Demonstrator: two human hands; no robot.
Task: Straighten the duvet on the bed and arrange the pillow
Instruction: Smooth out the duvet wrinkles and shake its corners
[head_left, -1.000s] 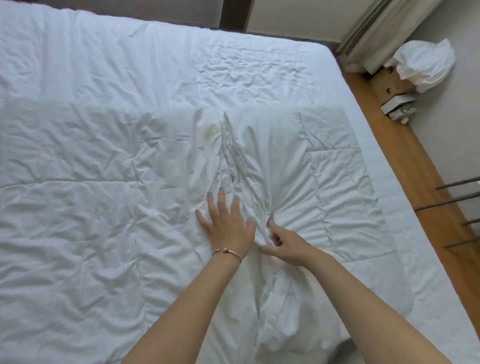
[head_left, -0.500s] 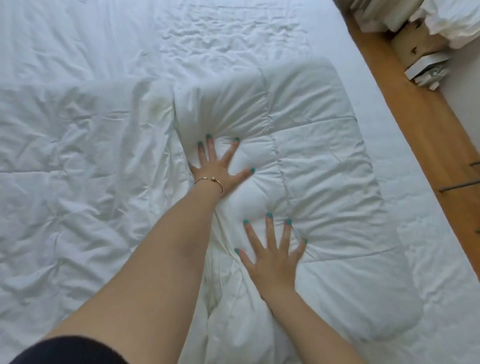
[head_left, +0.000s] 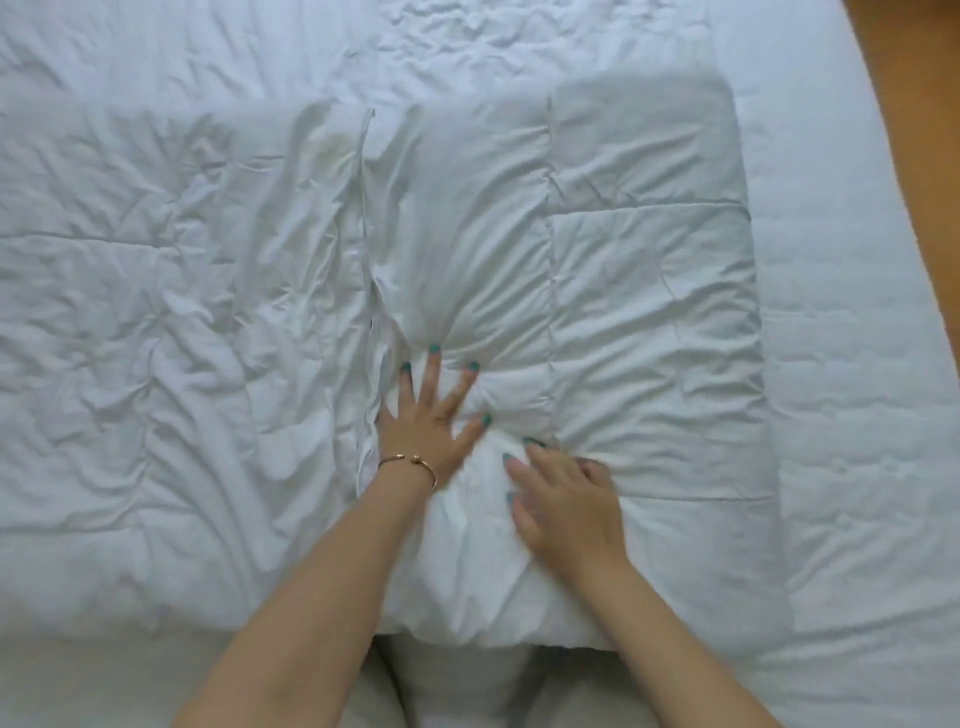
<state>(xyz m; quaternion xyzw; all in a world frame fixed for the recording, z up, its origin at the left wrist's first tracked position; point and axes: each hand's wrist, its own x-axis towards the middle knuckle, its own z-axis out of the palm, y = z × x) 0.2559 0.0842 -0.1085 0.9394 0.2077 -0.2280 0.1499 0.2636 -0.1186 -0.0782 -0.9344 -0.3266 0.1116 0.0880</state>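
1. Head view: a white quilted duvet (head_left: 649, 270) lies spread over most of the bed (head_left: 857, 364), rumpled on the left and smoother on the right, where stitched seams divide it into panels.
2. Its right edge stops short of the bed's right side, leaving a strip of white sheet bare beside it; past that strip a wedge of wooden floor (head_left: 924, 104) shows in the upper right corner.
3. A long fold or overlapped edge of fabric runs from the upper middle of the duvet down toward the left wrist, with creases fanning out of it.
4. The left hand (head_left: 431, 421) lies flat on the duvet just right of that fold, palm down, fingers spread wide and pointing away from the person; it grips nothing.
5. A thin gold bracelet (head_left: 410, 462) circles the left wrist, and the nails are painted teal.
6. The right hand (head_left: 566, 499) rests on the duvet just beside the left, nearer the person, slightly blurred; its fingers are curled loosely into the fabric, and I cannot tell whether it pinches the cloth or only presses on it.
7. Creases radiate from under both hands.
8. The duvet's near edge bulges in a thick roll between the two bare forearms.
9. No pillow can be made out with certainty.
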